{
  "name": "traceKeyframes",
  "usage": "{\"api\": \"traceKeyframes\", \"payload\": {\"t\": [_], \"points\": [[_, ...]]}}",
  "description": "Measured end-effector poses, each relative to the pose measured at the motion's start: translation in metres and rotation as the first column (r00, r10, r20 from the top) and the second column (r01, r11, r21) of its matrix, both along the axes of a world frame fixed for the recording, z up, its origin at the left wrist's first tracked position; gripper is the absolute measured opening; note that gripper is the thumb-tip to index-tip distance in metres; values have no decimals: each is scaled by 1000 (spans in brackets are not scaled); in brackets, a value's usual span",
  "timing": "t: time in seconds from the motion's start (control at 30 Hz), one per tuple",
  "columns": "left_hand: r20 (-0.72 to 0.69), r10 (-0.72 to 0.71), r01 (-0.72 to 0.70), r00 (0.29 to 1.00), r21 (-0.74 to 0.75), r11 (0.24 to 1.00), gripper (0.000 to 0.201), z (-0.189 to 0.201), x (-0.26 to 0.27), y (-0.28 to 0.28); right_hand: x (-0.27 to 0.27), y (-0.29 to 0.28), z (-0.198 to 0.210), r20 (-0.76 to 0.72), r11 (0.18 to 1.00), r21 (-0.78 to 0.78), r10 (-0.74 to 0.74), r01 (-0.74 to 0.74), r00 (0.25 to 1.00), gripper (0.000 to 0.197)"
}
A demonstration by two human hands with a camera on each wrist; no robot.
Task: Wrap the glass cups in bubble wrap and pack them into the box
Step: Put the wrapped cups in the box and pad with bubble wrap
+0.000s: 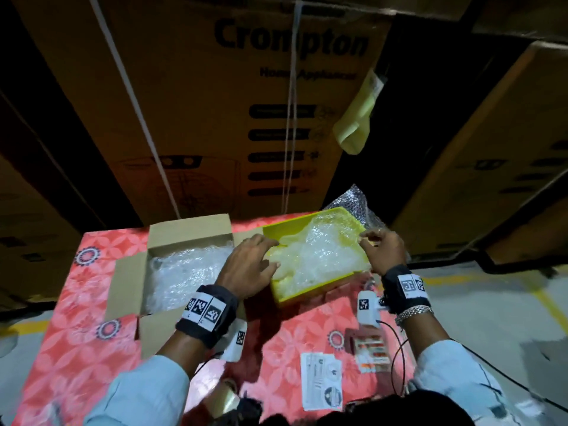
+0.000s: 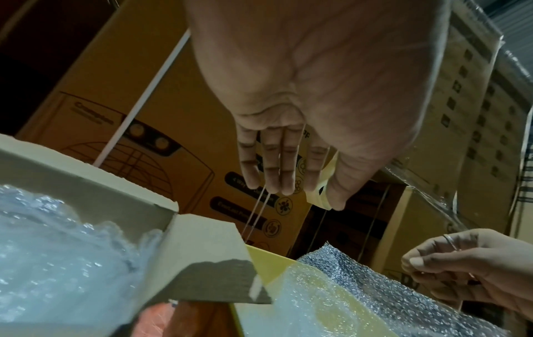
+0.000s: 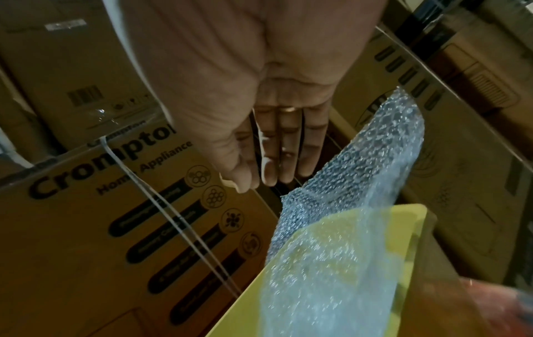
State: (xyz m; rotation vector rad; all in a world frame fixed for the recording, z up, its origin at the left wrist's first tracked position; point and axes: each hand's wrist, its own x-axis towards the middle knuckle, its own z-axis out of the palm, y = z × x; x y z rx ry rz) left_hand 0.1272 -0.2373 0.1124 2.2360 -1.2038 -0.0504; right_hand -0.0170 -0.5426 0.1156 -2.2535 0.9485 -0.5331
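Progress, judging from how things lie: partly done. Wrapped goods look already packed, at least one more piece to go, box not closed.

Left to right:

- Cardboard box (image 1: pixel 129 272), flaps open, sits on the left half of the desk (image 1: pixel 76 318) with its red floral cover. Inside: a mass of bubble wrap bundles (image 1: pixel 184 272) filling most of the floor. Probably wrapped glass cups, but no glass is actually visible through the film, so can't count them.
- Left hand (image 1: pixel 249 265): fingers straight and loose, gripping nothing. It hovers over the near-left corner of the tray, just beside the box's right wall. Left wrist view confirms a flat open palm.
- Yellow tray (image 1: pixel 307 295), tilted, touching or just beside the box. Holds loose bubble wrap sheet (image 1: pixel 319 256) that spills over the far rim. Whether a cup lies under it: cannot tell.
- Right hand (image 1: pixel 384 250): at the tray's far-right edge. Head view suggests thumb and forefinger nipping the sheet's edge; right wrist view shows fingers mostly straight. Calling it a light pinch on the sheet, not certain.
- Near edge of the desk: printed paper labels (image 1: pixel 321 379), a small red packet (image 1: pixel 368 352).

Left to do, my read: pull a sheet free, wrap remaining cups, load, close flaps.
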Motion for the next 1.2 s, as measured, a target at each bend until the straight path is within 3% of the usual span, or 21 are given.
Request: {"api": "traceKeyframes", "payload": {"t": [0.13, 0.2, 0.23, 0.3, 0.37, 0.47, 0.6, 0.67, 0.73, 0.8, 0.83, 0.9, 1.03, 1.1, 1.13, 1.2], "points": [[-19, -8, 8, 1000, 20, 1000, 46, -6, -21, -42, 7, -60, -6, -168, 985, -161, -93, 66, 981, 52], [-43, -4, 6, 999, 48, 999, 46, -12, -31, -57, 9, -81, -15, -294, 985, -164, -104, 57, 950, 70], [-55, 1, 2, 998, 57, 998, 46, -16, -35, -63, 10, -88, -18, -346, 991, -126, -82, 40, 935, 68], [-87, 17, -11, 996, 77, 997, 46, -23, -44, -74, 10, -94, -16, -370, 998, -58, -41, 21, 928, 47], [-126, 48, -36, 991, 97, 995, 46, -28, -52, -81, 12, -97, -7, -298, 999, -50, -7, -8, 955, 28], [-182, 83, -59, 980, 132, 990, 47, -34, -63, -91, 12, -96, 14, -42, 997, -40, 70, -72, 997, 6], [-267, 141, -114, 953, 113, 987, 45, -37, -72, -106, 8, -99, 38, 229, 962, 133, 204, -238, 952, 25], [-350, 190, -186, 917, 48, 981, 43, -35, -73, -112, 5, -95, 48, 320, 894, 300, 235, -334, 918, 33], [-454, 217, -245, 864, -3, 970, 43, -30, -74, -118, 2, -87, 57, 427, 785, 453, 224, -422, 876, 33], [-589, 220, -292, 778, -29, 956, 46, -20, -75, -120, 0, -78, 67, 480, 708, 520, 221, -478, 849, 21], [-693, 192, -328, 694, -67, 942, 53, -16, -75, -120, -2, -71, 73, 487, 680, 547, 215, -488, 846, 17], [-888, 98, -446, 450, -128, 886, 71, -12, -74, -117, -4, -55, 82, 504, 620, 608, 182, -496, 844, 28], [-990, -136, -517, 37, -135, 845, 72, -14, -84, -103, -3, -18, 93, 549, 519, 660, 162, -544, 820, 32], [-973, -232, -535, -1, -196, 822, 80, -10, -92, -97, 2, -5, 85, 554, 481, 682, 153, -551, 818, 30], [-970, -240, -581, 33, -214, 786, 80, -6, -94, -94, 4, 3, 82, 558, 457, 696, 143, -554, 818, 27], [-967, -190, -710, 167, -252, 658, 68, -3, -88, -81, 10, 18, 75, 555, 460, 699, 135, -548, 821, 17]]}}
